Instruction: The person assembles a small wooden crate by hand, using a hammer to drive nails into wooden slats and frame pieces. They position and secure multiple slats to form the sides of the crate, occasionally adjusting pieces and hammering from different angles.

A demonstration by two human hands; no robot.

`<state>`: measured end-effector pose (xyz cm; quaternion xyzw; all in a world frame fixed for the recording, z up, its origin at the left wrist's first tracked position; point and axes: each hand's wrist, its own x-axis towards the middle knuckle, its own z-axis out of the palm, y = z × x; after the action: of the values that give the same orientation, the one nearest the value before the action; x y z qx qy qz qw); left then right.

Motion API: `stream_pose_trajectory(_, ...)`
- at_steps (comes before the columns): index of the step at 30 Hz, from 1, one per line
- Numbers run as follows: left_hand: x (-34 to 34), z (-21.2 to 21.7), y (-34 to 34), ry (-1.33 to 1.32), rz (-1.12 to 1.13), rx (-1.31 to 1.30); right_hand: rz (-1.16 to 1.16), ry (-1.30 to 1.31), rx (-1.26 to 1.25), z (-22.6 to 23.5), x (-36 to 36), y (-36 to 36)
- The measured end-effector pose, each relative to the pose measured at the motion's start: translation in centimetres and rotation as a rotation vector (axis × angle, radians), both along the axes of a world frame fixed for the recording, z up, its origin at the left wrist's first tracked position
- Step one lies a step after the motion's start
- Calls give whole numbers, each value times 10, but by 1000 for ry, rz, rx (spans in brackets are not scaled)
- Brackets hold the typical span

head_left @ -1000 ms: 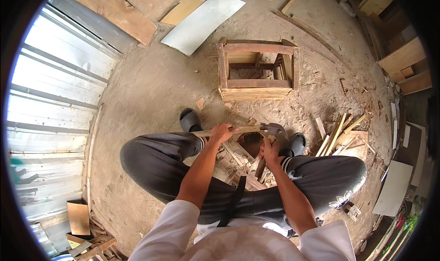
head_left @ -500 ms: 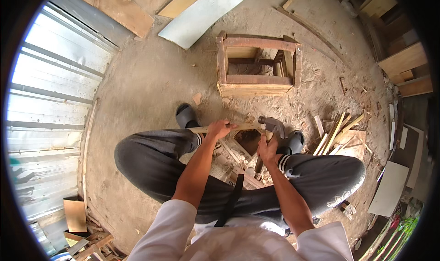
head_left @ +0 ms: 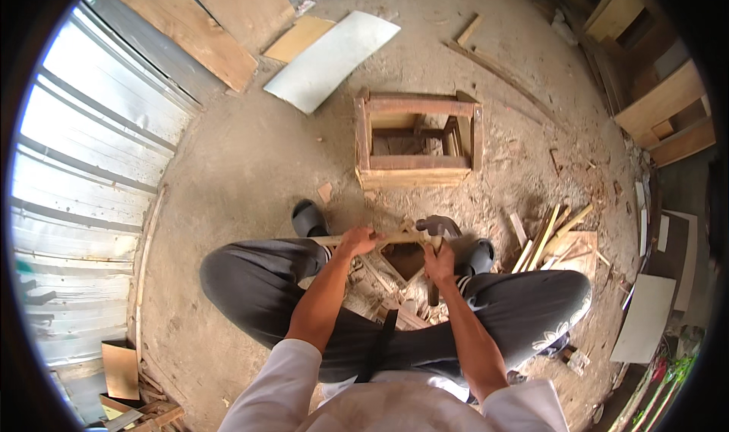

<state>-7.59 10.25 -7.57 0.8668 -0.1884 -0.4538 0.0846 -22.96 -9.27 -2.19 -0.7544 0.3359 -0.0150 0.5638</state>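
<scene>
My left hand is closed round a thin, pale wooden strip, which lies crosswise between my knees. My right hand grips a claw hammer by its handle, the dark head up at the strip's right end. Whether the head touches the strip I cannot tell. Just below the strip, a small wooden frame surrounds a dark opening on the ground between my feet. Wood scraps lie nearer to me, partly hidden by the hammer handle and my legs.
Ahead stands a brown open wooden frame like a small cabinet. A pile of wood strips lies beside my right foot. Beyond are a pale flat panel and a long thin board. A corrugated metal wall runs along the left.
My view has tilted up, so the hands, strip and cabinet frame sit lower in the picture. Both hands keep their grips, and the hammer head stays near the strip's right end.
</scene>
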Motion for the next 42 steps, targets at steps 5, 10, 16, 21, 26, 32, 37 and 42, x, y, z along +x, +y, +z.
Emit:
stream_pose_trajectory(5, 19, 67, -8, -61, 138, -286, -37, -65, 438, 103, 9, -32)
stream_pose_trajectory(10, 56, 154, -36, 142, 265, -682, 365, 64, 242, 224, 8, -69)
stream_pose_trajectory(16, 60, 239, -63, -19, 100, -724, 877, 332, -5, 312, 19, -60)
stream_pose_trajectory(21, 39, 271, -68, -218, -38, -723, 949, 332, -82, 338, 27, -49)
stream_pose_trajectory(26, 39, 281, -72, -196, -18, -674, 921, 311, -28, 353, 26, -56)
stream_pose_trajectory(32, 43, 282, -65, -200, -48, -709, 863, 280, 37, 369, 18, -64)
stream_pose_trajectory(37, 35, 285, -64, -129, -34, -752, 797, 284, 132, 364, 13, -74)
stream_pose_trajectory(42, 27, 282, -47, 66, -65, -907, 831, 252, 244, 350, 6, -87)
